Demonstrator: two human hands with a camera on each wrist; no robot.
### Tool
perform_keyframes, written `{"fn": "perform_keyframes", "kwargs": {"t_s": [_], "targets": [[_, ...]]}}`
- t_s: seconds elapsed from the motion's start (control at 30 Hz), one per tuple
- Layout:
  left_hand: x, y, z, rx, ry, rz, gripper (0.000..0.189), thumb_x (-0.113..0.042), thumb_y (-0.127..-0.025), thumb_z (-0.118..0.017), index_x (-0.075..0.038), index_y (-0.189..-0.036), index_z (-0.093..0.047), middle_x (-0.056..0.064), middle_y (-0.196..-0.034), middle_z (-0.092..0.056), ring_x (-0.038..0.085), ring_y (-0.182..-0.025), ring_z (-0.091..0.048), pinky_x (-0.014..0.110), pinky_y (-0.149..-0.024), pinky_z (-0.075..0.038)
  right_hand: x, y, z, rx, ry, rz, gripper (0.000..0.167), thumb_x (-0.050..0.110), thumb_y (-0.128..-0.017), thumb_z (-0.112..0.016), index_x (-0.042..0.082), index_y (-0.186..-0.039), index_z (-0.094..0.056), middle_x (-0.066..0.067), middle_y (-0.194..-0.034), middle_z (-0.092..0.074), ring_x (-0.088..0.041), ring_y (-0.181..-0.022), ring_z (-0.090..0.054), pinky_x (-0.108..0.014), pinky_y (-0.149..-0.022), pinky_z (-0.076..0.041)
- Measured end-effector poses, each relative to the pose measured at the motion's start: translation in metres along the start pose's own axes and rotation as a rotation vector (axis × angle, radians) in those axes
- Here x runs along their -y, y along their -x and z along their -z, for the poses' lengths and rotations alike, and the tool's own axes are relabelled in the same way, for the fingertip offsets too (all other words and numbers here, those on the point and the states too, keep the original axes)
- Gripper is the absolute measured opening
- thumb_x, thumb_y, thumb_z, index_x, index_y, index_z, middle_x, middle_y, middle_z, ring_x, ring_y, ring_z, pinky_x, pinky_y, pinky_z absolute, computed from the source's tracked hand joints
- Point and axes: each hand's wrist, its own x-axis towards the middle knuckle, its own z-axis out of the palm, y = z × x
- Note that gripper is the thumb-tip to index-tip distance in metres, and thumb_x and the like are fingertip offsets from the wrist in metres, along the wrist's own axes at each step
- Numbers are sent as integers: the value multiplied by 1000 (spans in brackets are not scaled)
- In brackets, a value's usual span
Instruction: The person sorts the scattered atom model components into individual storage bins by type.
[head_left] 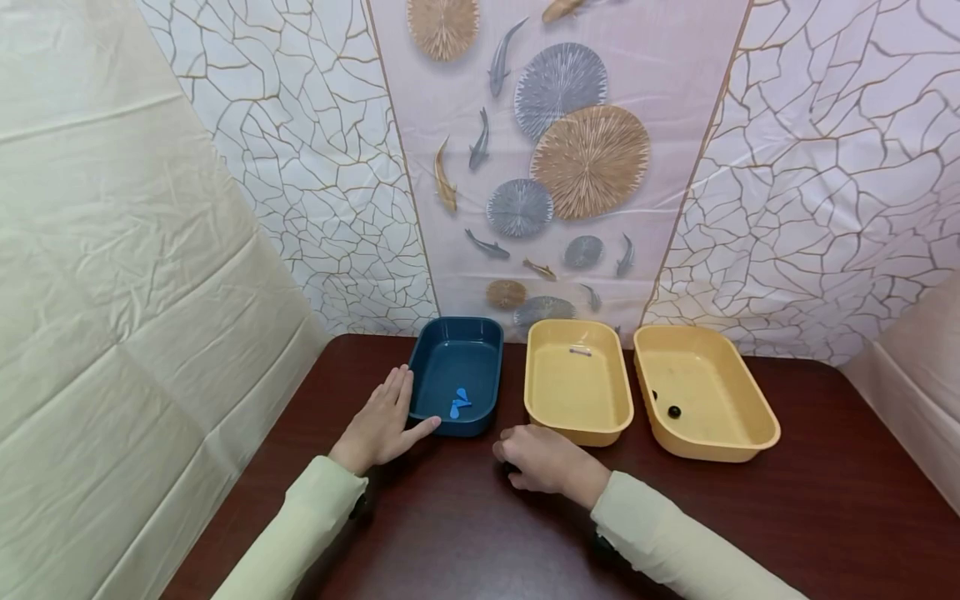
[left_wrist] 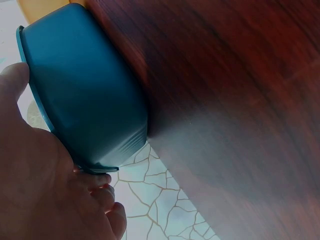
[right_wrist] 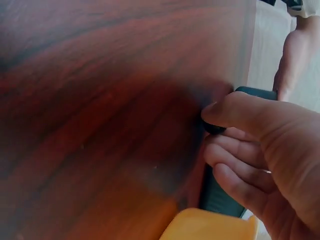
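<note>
My left hand (head_left: 381,427) lies at the near left corner of the dark blue tray (head_left: 486,423), its fingers straight along the left rim and its thumb at the front rim. Several small bright blue pieces (head_left: 459,403) lie inside this tray. Just in front of the middle yellow tray (head_left: 592,433), my right hand (head_left: 546,460) pinches a small round black piece (right_wrist: 214,128) between thumb and fingers, low over the table. The fingers partly cover that piece.
A thin pale purple piece (head_left: 580,352) lies in the middle yellow tray. Round black pieces (head_left: 674,412) lie in the right yellow tray (head_left: 738,454). All three trays stand along the back of the dark wooden table (head_left: 450,533), before a patterned cloth (head_left: 517,275).
</note>
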Motion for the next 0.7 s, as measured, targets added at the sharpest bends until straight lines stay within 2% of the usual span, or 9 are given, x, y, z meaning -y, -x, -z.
{"fn": "perform_keyframes", "kwargs": {"t_s": [0.17, 0.37, 0.5, 0.6, 0.7], "targets": [[0, -1, -1, 6, -2, -2, 100, -63, -103, -50, 7, -166, -15, 25, -176, -15, 44, -164, -14, 58, -133, -20, -7, 4, 10, -13, -75, -8, 9, 16, -87, -84, 15, -91, -76, 2, -85, -70, -4, -73, -60, -18, -65, -54], [2, -2, -1, 1, -8, -10, 100, -63, -104, -50, 7, -166, -15, 25, -176, -14, 44, -164, -14, 57, -133, -20, -18, 8, 47, -28, -124, 3, 10, 15, -87, -84, 13, -93, -76, 1, -87, -71, -4, -73, -59, -18, -68, -54], [2, -2, -2, 4, -9, -11, 100, -63, -104, -50, 7, -166, -15, 25, -176, -15, 44, -164, -14, 58, -133, -20, -27, 15, 74, -55, -118, -5, 10, 14, -88, -83, 12, -96, -77, 1, -87, -72, -6, -75, -60, -19, -69, -56], [2, -2, -2, 7, -11, -10, 100, -64, -104, -50, 7, -166, -15, 25, -176, -15, 44, -164, -14, 58, -133, -20, -36, 22, 93, -91, -104, 8, 8, 11, -88, -82, 12, -89, -74, -1, -83, -69, -6, -73, -54, -20, -66, -51], [2, -2, -2, 6, -13, -11, 100, -64, -104, -50, 7, -166, -16, 25, -176, -15, 44, -164, -14, 58, -133, -20, -46, 31, 111, -142, -97, 34, 14, 6, -86, -80, 11, -80, -68, -3, -77, -63, -7, -70, -48, -21, -64, -44]]}}
